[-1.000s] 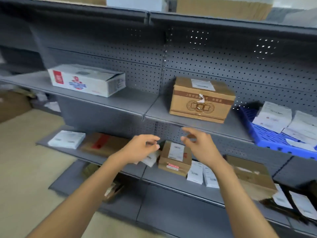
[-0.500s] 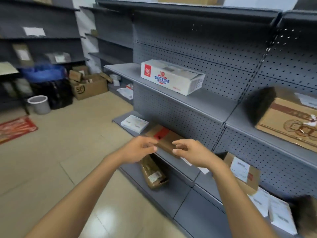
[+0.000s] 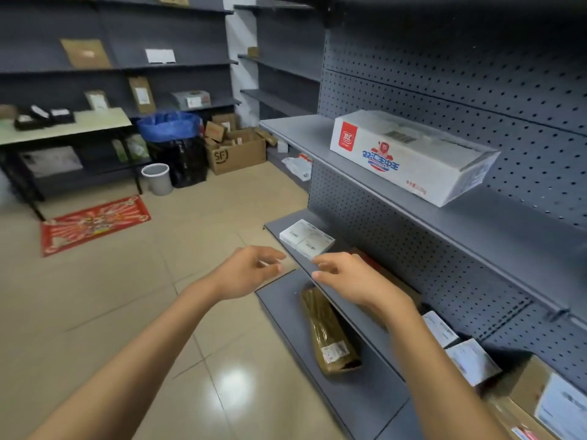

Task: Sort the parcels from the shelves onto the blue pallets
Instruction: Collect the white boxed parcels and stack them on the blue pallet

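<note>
Two hands empty | left hand (image 3: 246, 273) loosely curled | right hand (image 3: 347, 276) loosely curled

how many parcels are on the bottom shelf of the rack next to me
1 that shows: a brown taped parcel lying on the bottom shelf, below the right hand. The shelf above hides the rest, so more may sit there.

Glossy beige floor tiles (image 3: 104, 312) carry a bright ceiling-light glare near the grey pegboard shelving (image 3: 444, 90). Left of that shelving, a red mat (image 3: 95, 223) lies before a pale-topped table (image 3: 63, 127); beyond the mat, dark shelves (image 3: 190, 36) line the back wall.
</note>
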Demonstrator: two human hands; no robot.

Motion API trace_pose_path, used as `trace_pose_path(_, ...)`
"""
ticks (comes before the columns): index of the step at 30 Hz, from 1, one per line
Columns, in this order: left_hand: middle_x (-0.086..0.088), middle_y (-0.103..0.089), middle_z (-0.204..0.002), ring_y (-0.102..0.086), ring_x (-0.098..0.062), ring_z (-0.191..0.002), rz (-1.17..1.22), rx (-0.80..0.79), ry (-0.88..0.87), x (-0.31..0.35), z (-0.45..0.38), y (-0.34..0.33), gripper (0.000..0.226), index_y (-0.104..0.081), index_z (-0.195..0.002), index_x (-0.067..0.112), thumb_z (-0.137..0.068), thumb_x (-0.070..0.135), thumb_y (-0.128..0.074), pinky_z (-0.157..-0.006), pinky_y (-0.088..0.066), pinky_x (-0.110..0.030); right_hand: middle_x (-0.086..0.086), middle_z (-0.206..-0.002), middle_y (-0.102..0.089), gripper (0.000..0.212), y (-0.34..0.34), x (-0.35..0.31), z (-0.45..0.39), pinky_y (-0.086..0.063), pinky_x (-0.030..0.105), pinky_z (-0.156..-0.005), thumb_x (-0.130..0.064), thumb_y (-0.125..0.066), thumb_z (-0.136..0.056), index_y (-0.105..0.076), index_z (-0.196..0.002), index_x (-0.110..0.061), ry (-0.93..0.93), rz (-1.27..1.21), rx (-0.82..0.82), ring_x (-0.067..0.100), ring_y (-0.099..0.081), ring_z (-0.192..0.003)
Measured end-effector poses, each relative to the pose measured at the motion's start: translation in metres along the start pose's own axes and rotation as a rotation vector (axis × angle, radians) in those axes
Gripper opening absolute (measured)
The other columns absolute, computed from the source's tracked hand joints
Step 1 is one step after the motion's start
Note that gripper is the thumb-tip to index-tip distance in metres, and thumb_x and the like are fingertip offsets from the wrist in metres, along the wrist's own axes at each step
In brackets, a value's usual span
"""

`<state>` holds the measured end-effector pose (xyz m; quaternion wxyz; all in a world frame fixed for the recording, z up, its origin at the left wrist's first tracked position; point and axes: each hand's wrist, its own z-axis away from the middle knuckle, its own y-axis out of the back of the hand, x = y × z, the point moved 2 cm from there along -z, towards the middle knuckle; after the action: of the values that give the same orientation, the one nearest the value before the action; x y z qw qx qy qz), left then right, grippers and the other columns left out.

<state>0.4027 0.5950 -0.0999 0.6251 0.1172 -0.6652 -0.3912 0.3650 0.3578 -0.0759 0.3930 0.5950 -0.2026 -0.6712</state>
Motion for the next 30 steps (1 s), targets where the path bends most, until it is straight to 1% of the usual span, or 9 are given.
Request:
trace_pose_path(2,0.006,-0.071,-0.114,-0.067,-0.009,-0.107,0.014,0.019,0.023,-0.011,-0.007,0.008,0.030,-0.068,-0.125,0.027,-0.096,0.035,-0.065,-0.101,-0.049,-0.028,0.000,-0.141,-0.059,0.050,-0.004,-0.007,-0.020,-0.039,0.024,-0.096,-0.039,-0.062,-0.097,-0.052,-0.145,-0.026,0.017,-0.001,-0.041,0.013,-0.056,-0.125)
trace_pose_path(8,0.010,-0.071,-0.117,-0.067,-0.005,-0.106,0.023,0.069,0.046,-0.049,-0.031,0.043,0.036,-0.069,-0.121,0.034,-0.090,0.052,-0.062,-0.100,-0.051,-0.036,-0.003,-0.138,-0.060,0.048,-0.020,-0.032,-0.080,-0.047,0.032,-0.102,-0.042,-0.064,-0.095,-0.055,-0.141,-0.032,0.024,0.011,-0.116,0.011,-0.060,-0.119)
trace_pose_path(10,0.011,-0.070,-0.117,-0.066,-0.004,-0.106,0.015,0.071,0.051,-0.063,-0.041,0.056,0.034,-0.069,-0.121,0.034,-0.092,0.051,-0.062,-0.100,-0.051,-0.035,-0.005,-0.137,-0.060,0.049,-0.026,-0.042,-0.099,-0.048,0.034,-0.103,-0.043,-0.064,-0.095,-0.055,-0.141,-0.033,0.023,0.014,-0.122,0.011,-0.059,-0.118)
trace_pose_path(14,0.008,-0.070,-0.116,-0.066,-0.007,-0.104,0.031,0.062,0.041,-0.088,-0.065,0.090,0.030,-0.068,-0.124,0.029,-0.097,0.040,-0.063,-0.098,-0.052,-0.031,-0.007,-0.134,-0.061,0.049,-0.036,-0.067,-0.139,-0.050,0.033,-0.096,-0.046,-0.063,-0.094,-0.055,-0.141,-0.034,0.016,0.032,-0.097,0.010,-0.061,-0.114)
trace_pose_path(18,0.008,-0.070,-0.116,-0.066,-0.005,-0.104,0.031,0.006,0.009,-0.117,-0.093,0.127,0.032,-0.068,-0.125,0.031,-0.096,0.041,-0.063,-0.097,-0.052,-0.029,-0.006,-0.134,-0.063,0.050,-0.047,-0.091,-0.176,-0.048,0.035,-0.103,-0.047,-0.063,-0.093,-0.056,-0.140,-0.032,-0.022,0.049,-0.052,0.010,-0.062,-0.114)
trace_pose_path(20,0.009,-0.070,-0.116,-0.066,-0.004,-0.104,0.022,-0.020,-0.013,-0.130,-0.106,0.146,0.032,-0.067,-0.126,0.032,-0.096,0.043,-0.063,-0.097,-0.052,-0.029,-0.005,-0.135,-0.063,0.050,-0.051,-0.104,-0.192,-0.046,0.033,-0.104,-0.047,-0.064,-0.093,-0.057,-0.140,-0.031,-0.045,0.047,-0.022,0.011,-0.061,-0.117)
trace_pose_path(23,0.009,-0.070,-0.115,-0.065,-0.006,-0.105,0.027,-0.042,-0.043,-0.143,-0.124,0.168,0.031,-0.067,-0.125,0.031,-0.096,0.042,-0.063,-0.097,-0.052,-0.030,-0.002,-0.136,-0.063,0.046,-0.051,-0.124,-0.209,-0.041,0.025,-0.094,-0.042,-0.062,-0.096,-0.058,-0.140,-0.030,-0.055,0.049,0.021,0.012,-0.060,-0.121)
trace_pose_path(27,0.008,-0.070,-0.112,-0.067,-0.007,-0.101,0.049,-0.070,-0.076,-0.151,-0.151,0.184,0.029,-0.068,-0.124,0.030,-0.097,0.039,-0.063,-0.096,-0.053,-0.031,-0.001,-0.136,-0.063,0.044,-0.048,-0.135,-0.229,-0.045,0.030,-0.099,-0.040,-0.061,-0.098,-0.058,-0.140,-0.027,-0.070,0.037,0.057,0.014,-0.060,-0.120)
trace_pose_path(30,0.011,-0.069,-0.110,-0.066,-0.006,-0.102,0.055,-0.106,-0.103,-0.154,-0.175,0.186,0.022,-0.069,-0.119,0.035,-0.098,0.038,-0.062,-0.094,-0.052,-0.027,-0.001,-0.135,-0.063,0.044,-0.045,-0.130,-0.244,-0.047,0.035,-0.104,-0.040,-0.062,-0.098,-0.058,-0.140,-0.028,-0.118,0.035,0.066,0.014,-0.060,-0.119)
